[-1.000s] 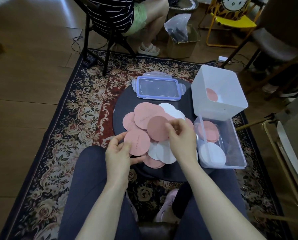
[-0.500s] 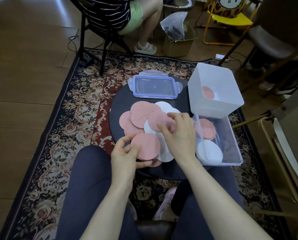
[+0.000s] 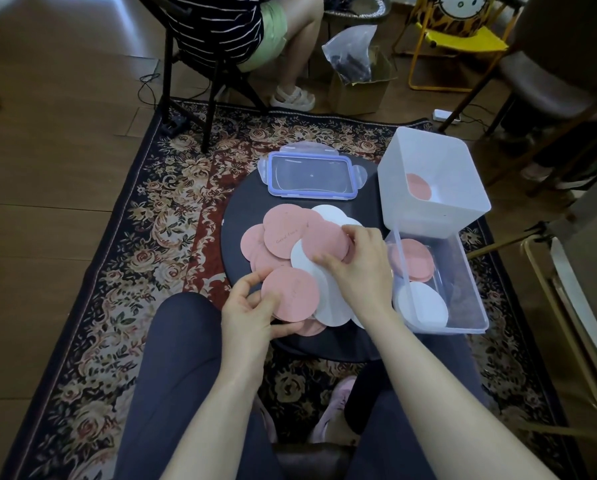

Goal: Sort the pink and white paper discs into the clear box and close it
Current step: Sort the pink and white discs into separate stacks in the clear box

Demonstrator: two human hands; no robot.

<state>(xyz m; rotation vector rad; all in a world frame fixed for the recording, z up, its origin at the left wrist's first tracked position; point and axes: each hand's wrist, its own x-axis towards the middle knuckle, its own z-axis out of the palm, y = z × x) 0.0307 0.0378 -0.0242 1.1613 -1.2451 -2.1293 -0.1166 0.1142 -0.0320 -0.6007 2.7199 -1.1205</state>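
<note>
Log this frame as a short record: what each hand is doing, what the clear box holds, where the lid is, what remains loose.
left hand: pinches a pink disc at its edge
right hand: fingers curled on the overlapping discs; exact grasp unclear
clear box: open, pink stack and white stack inside
lid: off, lying on the far side of the round table
loose discs: pink and white, overlapping on the table
white bin: one pink disc inside
</note>
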